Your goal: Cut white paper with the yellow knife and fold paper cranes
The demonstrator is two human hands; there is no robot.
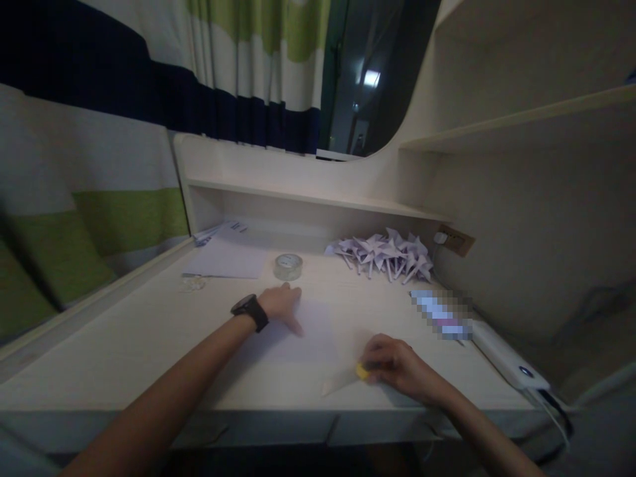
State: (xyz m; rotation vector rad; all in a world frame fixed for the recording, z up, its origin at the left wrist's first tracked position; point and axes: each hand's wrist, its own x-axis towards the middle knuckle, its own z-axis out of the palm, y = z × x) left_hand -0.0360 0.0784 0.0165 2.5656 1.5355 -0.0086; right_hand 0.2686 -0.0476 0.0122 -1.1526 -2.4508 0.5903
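Observation:
A white sheet of paper (318,331) lies on the desk, faint against the white top. My left hand (282,306), with a black watch on the wrist, rests on the sheet's left part, fingers spread. Just behind its fingertips is a roll of clear tape (288,267). At the sheet's right front, my right hand (390,363) is closed around a blade-like tool with a yellow and dark handle (363,371). Its pale, blurred blade points left, low over the desk; motion blur hides whether it is scissors or a knife.
Folded paper pinwheels (382,253) are heaped at the back right. A stack of paper (228,252) lies back left, with a small clear item (192,284) before it. A pixelated phone-like device (440,314) and a white power strip (507,354) lie along the right side.

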